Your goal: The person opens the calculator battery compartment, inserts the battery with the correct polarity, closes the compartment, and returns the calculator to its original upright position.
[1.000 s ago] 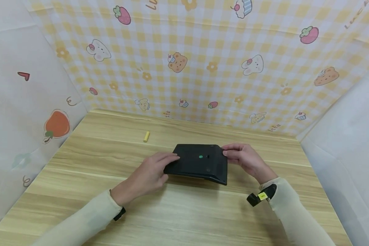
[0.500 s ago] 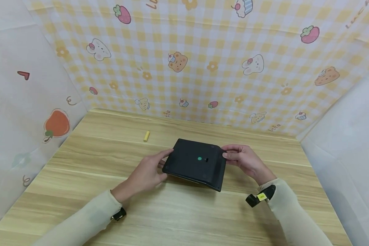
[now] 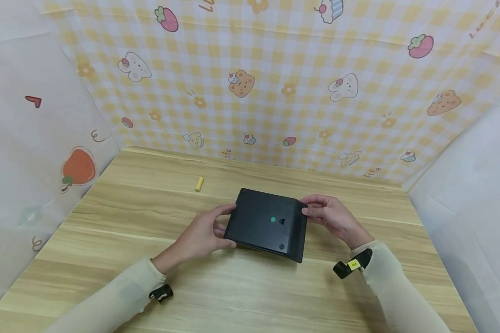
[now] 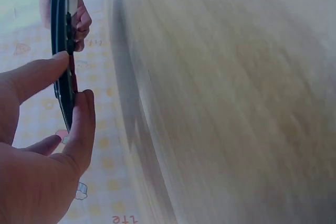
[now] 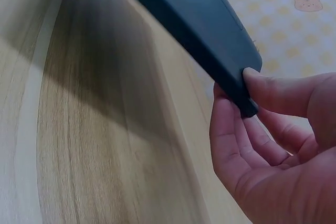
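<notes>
Black flat device (image 3: 258,217) is held between two hands, tilted above the wooden table (image 3: 250,296), its plain side with a green round spot (image 3: 273,219) facing the head camera. The left hand (image 3: 200,233) is spread moderately, thumb and fingers placed around the left edge; some of its fingers are hidden behind. The right hand (image 3: 337,219) pinches the far right corner between thumb and curled fingers. What covers the other side I cannot read: the left wrist view shows it nearly edge-on, and the right wrist view cuts the device at the top. Farther out, a small yellow stick (image 3: 199,184) lies on the table, without readable marks, before the checked cloth (image 3: 266,111), which runs out of view.
</notes>
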Demonstrator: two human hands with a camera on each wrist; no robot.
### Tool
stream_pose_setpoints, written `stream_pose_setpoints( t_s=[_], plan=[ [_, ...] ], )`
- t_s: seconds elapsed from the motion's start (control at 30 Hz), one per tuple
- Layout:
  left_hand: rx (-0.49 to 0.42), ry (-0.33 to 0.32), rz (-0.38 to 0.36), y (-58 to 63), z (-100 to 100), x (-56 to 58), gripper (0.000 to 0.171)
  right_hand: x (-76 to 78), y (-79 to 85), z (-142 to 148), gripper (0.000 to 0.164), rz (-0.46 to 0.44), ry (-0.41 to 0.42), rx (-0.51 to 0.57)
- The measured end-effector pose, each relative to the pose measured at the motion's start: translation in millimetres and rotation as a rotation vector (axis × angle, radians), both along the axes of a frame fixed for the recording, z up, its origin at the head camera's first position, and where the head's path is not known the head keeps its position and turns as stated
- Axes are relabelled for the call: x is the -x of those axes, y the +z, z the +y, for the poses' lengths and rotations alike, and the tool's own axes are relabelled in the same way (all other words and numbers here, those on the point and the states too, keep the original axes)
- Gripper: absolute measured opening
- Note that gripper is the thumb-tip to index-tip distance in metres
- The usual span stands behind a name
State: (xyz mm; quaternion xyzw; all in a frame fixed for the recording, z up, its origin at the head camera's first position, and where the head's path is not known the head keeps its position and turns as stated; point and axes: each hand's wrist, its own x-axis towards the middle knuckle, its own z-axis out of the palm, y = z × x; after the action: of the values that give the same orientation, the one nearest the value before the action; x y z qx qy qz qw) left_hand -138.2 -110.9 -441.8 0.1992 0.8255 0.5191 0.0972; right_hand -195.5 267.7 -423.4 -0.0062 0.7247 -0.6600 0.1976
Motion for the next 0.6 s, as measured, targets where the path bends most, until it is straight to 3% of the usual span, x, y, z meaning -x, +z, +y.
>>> stream_pose_setpoints(
  t_s=[0.2,0.4,0.6],
  plan=[
    [-0.011,0.020,-0.053,-5.5,5,-2.4,0.099,0.0,-4.4,-2,0.029,0.003,-0.001,-0.044],
    [-0.004,0.039,-0.046,-9.1,11,-5.2,0.100,-1.4,-6.9,-5,0.032,-0.002,-0.047,-0.075],
    [0.075,0.089,-0.014,-10.1,17,-6.9,0.110,-2.4,-8.9,-5,0.030,-0.011,-0.063,-0.134]
  ],
)
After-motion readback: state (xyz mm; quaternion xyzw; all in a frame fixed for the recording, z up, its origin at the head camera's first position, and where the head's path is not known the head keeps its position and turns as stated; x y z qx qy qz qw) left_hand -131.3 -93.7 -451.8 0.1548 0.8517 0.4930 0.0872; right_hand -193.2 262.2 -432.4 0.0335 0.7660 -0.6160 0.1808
